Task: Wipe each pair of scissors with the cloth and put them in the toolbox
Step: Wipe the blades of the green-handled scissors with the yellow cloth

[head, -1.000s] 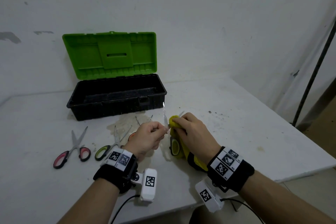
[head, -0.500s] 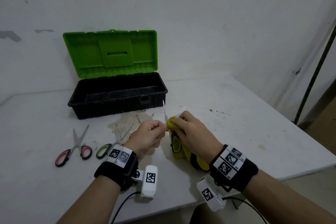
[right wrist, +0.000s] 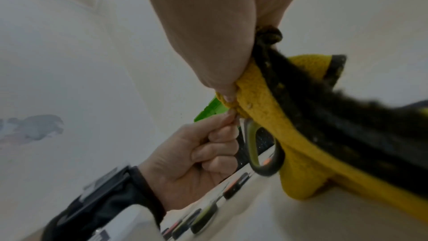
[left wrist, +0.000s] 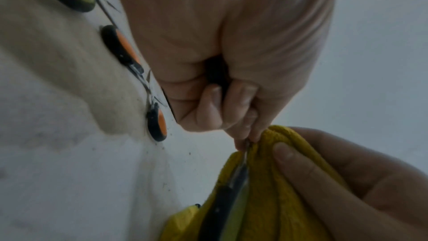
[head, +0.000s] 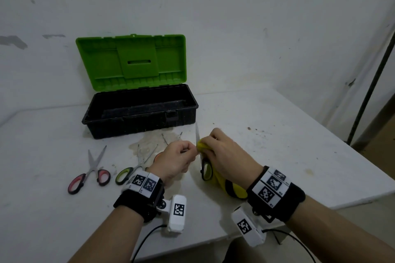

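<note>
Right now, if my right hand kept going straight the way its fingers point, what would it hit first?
Probably the left hand: the right hand points left, pressing the yellow cloth round the scissors that both hold, knuckles nearly touching. Depth is hard to judge.

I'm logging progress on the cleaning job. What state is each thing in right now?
Black toolbox with green lid: lid open, no scissors visible inside.
Green-handled scissors in hand: blades open, being wiped.
Yellow cloth: bunched round a blade.
Left hand: pinches a blade.
Right hand: grips the cloth.
Red-handled scissors: blades open, on the table.
Second green-handled scissors: on the table.
Orange-handled scissors: on the table.
</note>
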The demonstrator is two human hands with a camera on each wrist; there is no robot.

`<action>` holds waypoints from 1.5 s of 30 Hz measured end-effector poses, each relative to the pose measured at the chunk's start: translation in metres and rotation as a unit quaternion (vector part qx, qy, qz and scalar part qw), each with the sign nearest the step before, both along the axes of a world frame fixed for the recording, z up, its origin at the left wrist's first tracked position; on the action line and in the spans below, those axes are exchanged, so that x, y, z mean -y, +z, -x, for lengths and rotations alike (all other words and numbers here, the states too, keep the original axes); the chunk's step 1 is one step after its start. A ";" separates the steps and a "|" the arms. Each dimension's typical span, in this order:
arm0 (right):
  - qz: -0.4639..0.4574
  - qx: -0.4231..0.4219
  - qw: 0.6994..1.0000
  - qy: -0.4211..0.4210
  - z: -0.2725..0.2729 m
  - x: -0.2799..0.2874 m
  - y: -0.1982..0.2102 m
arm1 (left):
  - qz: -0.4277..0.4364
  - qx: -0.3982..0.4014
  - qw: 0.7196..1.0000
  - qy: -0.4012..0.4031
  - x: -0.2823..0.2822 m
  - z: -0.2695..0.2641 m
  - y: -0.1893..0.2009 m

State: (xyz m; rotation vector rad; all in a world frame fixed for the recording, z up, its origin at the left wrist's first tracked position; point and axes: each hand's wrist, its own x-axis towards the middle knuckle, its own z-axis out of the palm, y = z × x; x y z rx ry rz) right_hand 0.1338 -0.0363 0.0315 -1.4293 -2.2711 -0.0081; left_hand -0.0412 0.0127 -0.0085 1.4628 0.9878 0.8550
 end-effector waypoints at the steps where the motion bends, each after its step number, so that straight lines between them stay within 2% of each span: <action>1: 0.003 0.011 1.000 -0.006 0.000 -0.002 -0.003 | -0.016 -0.018 1.000 -0.006 0.000 0.001 0.000; 5: 0.044 -0.033 0.996 -0.068 -0.008 -0.014 0.005 | -0.036 -0.056 0.998 -0.016 0.003 0.003 0.002; 9: -0.012 -0.064 0.992 -0.109 -0.020 -0.015 0.015 | 0.057 0.024 0.998 -0.005 0.003 0.003 0.004; 12: -0.039 -0.089 0.993 -0.066 -0.015 -0.006 0.015 | 0.076 0.051 0.996 -0.006 0.001 0.004 0.002; 14: -0.024 -0.053 0.998 -0.014 -0.008 -0.001 0.007 | 0.078 0.062 0.995 -0.006 0.000 0.003 0.001; 17: -0.014 -0.022 1.000 0.013 -0.003 0.001 -0.006 | 0.076 0.069 0.995 -0.009 0.001 0.001 0.002; 22: -0.031 -0.052 0.998 -0.002 -0.007 -0.008 -0.007 | 0.061 0.062 0.996 -0.010 0.001 0.003 0.004; 27: -0.050 -0.109 0.991 -0.061 -0.015 -0.016 -0.002 | 0.064 0.054 0.996 0.000 -0.001 0.003 0.003; 29: -0.060 -0.127 0.989 -0.056 -0.018 -0.018 -0.002 | 0.070 0.051 0.996 0.003 -0.001 0.003 0.002; 36: -0.018 -0.074 0.997 0.011 0.000 -0.013 -0.015 | 0.073 0.045 0.996 0.016 -0.004 0.005 -0.002; 43: -0.010 -0.114 0.991 -0.066 -0.011 -0.031 -0.005 | 0.078 0.045 0.996 0.017 -0.005 0.010 -0.004; 45: -0.020 -0.131 0.989 -0.066 -0.015 -0.030 -0.001 | 0.079 0.046 0.996 0.018 -0.007 0.011 -0.004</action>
